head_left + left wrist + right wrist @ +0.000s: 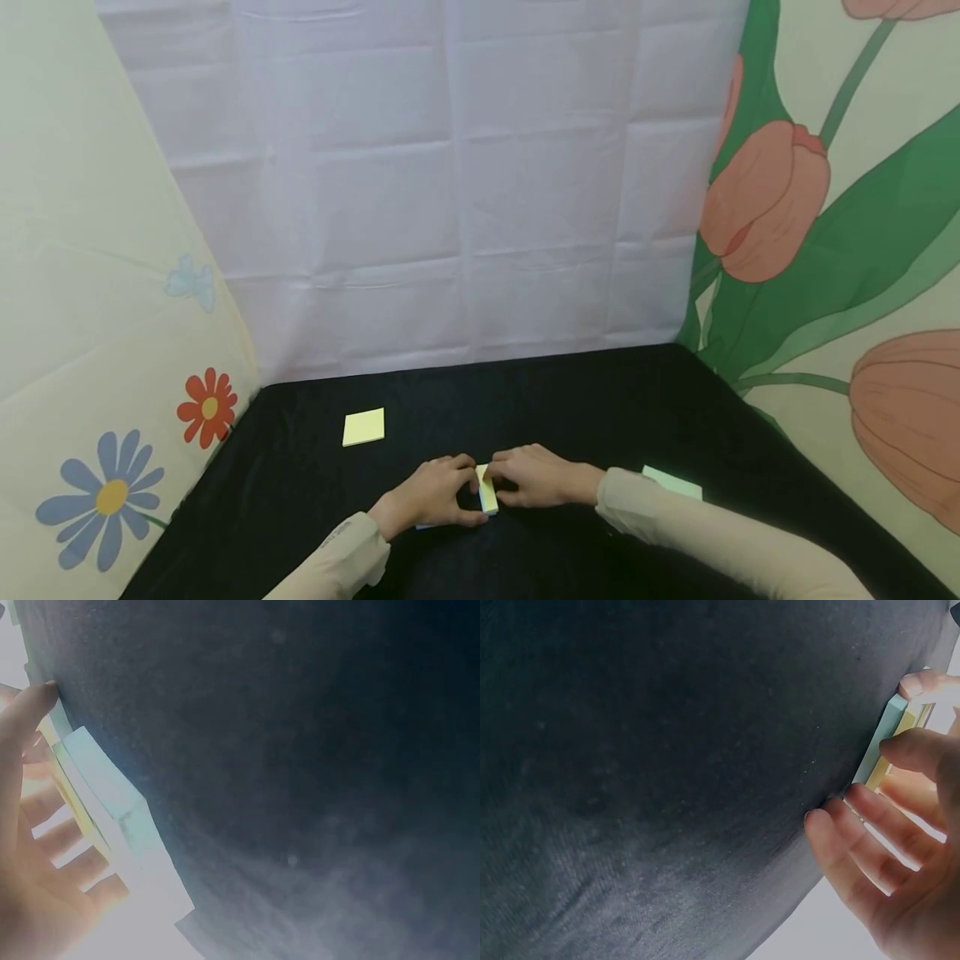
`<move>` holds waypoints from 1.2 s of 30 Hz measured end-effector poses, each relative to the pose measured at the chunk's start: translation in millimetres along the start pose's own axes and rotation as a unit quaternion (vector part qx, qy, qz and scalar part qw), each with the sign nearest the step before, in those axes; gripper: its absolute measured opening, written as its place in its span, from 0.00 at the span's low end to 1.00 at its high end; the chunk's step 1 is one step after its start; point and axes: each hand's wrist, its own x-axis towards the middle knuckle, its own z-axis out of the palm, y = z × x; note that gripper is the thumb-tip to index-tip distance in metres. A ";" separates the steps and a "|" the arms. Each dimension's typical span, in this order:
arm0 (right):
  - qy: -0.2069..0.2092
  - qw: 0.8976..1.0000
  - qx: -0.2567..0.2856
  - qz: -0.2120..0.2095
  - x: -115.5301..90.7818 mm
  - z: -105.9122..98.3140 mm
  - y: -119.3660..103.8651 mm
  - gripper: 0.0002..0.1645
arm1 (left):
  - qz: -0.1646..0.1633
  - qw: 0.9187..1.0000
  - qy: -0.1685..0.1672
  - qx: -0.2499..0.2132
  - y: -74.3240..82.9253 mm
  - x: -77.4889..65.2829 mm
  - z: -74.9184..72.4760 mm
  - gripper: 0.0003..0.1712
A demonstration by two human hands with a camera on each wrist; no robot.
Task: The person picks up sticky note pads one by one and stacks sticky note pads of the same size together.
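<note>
Both hands meet at a yellow sticky note pad [487, 493] near the front middle of the black-covered table. My left hand [433, 492] grips its left side, thumb at the near end and fingers at the far end. From the right, my right hand [536, 477] holds the same pad with curled fingers and thumb. A light blue pad [879, 742] lies against the yellow one in the right wrist view, beside the right thumb. In the left wrist view, pale bluish pads [105, 776] show beyond the left fingers, washed out by glare. Hands partly cover the pads.
Another yellow sticky note pad [363, 427] lies at the back left of the table. A pale green pad [675, 483] sits on the right, partly behind the right sleeve. White cloth [450, 192] hangs behind the table, with flower-printed cloths at both sides.
</note>
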 end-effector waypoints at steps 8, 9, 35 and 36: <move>-0.005 1.000 -0.002 0.002 -0.1 1.5 0.6 0.15 | 0.004 1.000 0.000 -0.006 -1.0 0.9 -0.1 0.22; -0.006 1.000 -0.003 0.002 -0.1 1.8 0.6 0.15 | 0.005 1.000 0.000 -0.005 -0.8 0.8 -0.1 0.23; 0.009 1.000 -0.022 -0.018 -0.3 3.8 -0.4 0.16 | 0.003 1.000 0.010 0.002 2.8 -3.0 -2.7 0.21; 0.011 0.999 -0.023 -0.022 -0.3 3.9 -0.1 0.16 | 0.002 1.000 0.010 0.002 2.5 -3.3 -2.7 0.21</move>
